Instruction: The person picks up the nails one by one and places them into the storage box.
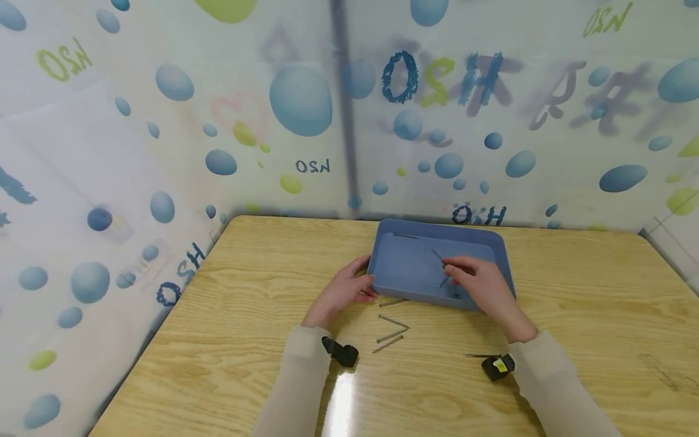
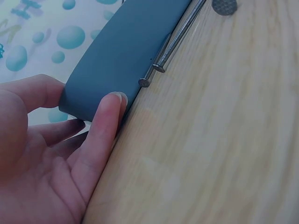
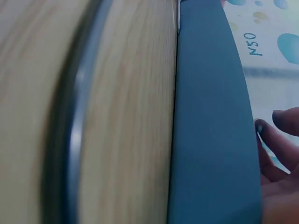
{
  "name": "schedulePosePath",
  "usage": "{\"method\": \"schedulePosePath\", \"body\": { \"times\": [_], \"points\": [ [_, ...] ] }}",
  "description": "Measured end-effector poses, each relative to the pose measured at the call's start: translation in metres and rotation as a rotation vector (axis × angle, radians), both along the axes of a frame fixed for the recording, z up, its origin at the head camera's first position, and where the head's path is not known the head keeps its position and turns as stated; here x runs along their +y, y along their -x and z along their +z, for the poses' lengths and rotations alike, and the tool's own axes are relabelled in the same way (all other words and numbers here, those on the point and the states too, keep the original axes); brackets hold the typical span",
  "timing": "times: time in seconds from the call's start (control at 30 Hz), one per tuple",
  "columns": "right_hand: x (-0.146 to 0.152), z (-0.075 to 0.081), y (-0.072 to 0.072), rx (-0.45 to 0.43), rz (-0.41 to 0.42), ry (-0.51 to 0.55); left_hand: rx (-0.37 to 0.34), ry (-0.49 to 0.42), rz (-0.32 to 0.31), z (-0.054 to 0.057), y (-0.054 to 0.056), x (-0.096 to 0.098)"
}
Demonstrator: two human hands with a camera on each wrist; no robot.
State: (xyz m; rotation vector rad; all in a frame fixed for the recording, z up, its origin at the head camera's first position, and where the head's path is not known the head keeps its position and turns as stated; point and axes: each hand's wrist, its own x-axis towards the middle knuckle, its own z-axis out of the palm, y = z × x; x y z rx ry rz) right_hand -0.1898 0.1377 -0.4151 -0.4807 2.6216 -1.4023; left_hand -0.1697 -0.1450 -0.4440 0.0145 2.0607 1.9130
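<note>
A blue rectangular tray (image 1: 415, 291) stands near the table's far edge. At its near left corner my left hand (image 1: 345, 285) holds the tray wall; the left wrist view shows digits on both sides of that corner. My right hand (image 1: 483, 285) is over the tray's right part, and its fingertips pinch a thin nail (image 1: 436, 254). Another nail (image 1: 406, 236) lies inside by the far wall. On the table in front of the tray lie several loose nails (image 1: 394, 321), two nail heads (image 2: 159, 68) showing close to the tray wall in the left wrist view.
One more nail (image 1: 480, 355) lies beside the right wrist camera (image 1: 497, 367). The wooden table (image 1: 262, 267) meets a patterned curtain (image 1: 246, 188) at its far side. Another camera (image 1: 341, 352) sits on the left wrist.
</note>
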Motion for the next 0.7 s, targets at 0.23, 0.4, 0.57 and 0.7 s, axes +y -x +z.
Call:
{"method": "schedulePosePath", "body": {
  "times": [0.23,0.4,0.57,0.7],
  "points": [
    [0.0005,-0.0028,0.0036,-0.064,0.041,-0.030,0.009,0.013,0.030,-0.0054,0.0004,0.0014],
    [0.0009,-0.0049,0.0056,-0.101,0.076,-0.054,0.011,0.013,0.033,-0.0040,-0.0010,0.0023],
    [0.0013,-0.0056,0.0065,-0.126,0.122,-0.072,0.017,0.005,0.027,-0.0047,-0.0004,0.0019],
    [0.0025,-0.0057,0.0070,-0.134,0.159,-0.091,0.016,-0.009,0.015,-0.0045,0.0002,0.0012]
  ]
}}
